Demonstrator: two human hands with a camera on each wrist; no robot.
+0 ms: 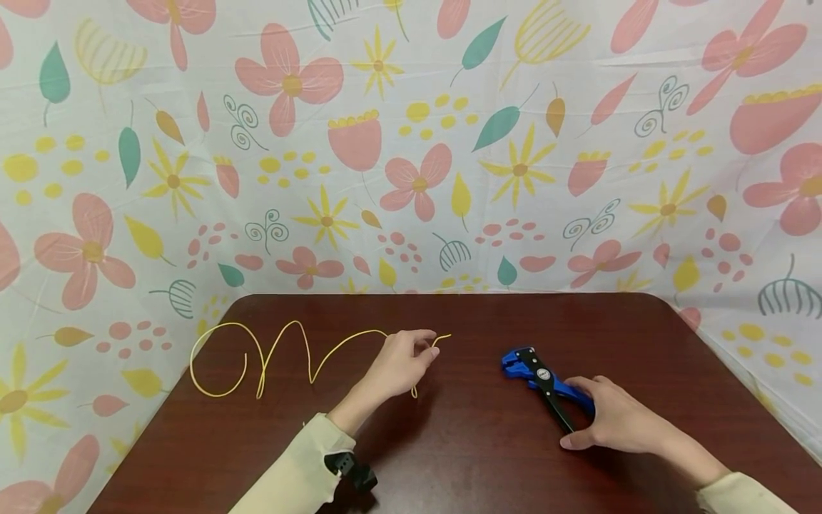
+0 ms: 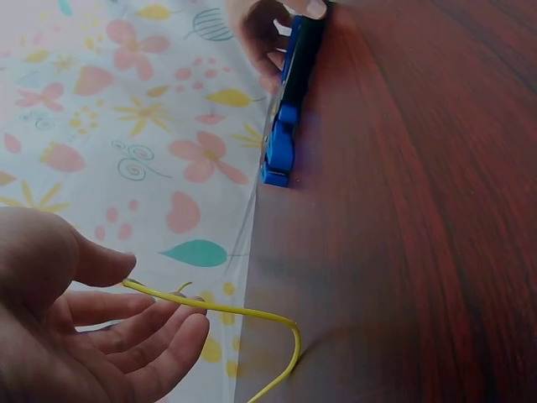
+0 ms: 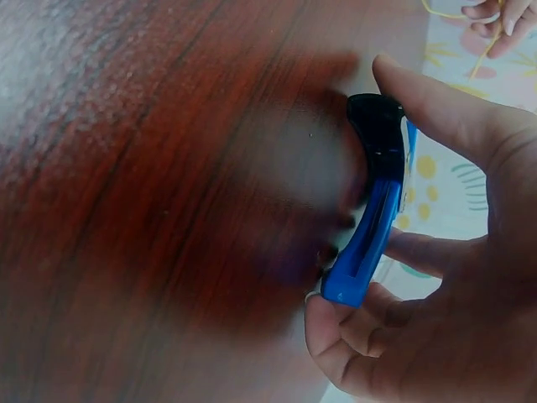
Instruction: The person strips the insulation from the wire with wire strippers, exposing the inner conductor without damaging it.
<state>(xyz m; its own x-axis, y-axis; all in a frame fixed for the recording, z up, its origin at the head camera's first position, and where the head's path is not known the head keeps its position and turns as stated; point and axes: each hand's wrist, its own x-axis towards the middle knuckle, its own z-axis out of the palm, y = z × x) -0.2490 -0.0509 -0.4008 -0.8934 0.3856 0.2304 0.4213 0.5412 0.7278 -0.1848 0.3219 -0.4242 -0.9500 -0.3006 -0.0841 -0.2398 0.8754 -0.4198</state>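
A thin yellow wire [image 1: 295, 322] runs in loose loops across the left half of the table. My left hand [image 1: 401, 364] pinches it near its right end, above the tabletop, and a short tip sticks out past the fingers. In the left wrist view the wire [image 2: 252, 311] leaves the thumb tip and bends downward. On the right, a blue and black wire stripper [image 1: 544, 375] points its head to the far left. My right hand [image 1: 626, 421] grips its handles, the thumb by the black handle and fingers around the blue handle [image 3: 362, 260].
Dark reddish-brown wood makes up the tabletop [image 1: 462, 442]. A white cloth [image 1: 411, 235] printed with flowers and leaves hangs behind the table and along its sides. A black device [image 1: 352, 471] is worn at the left wrist, on the pale sleeve [image 1: 289, 471].
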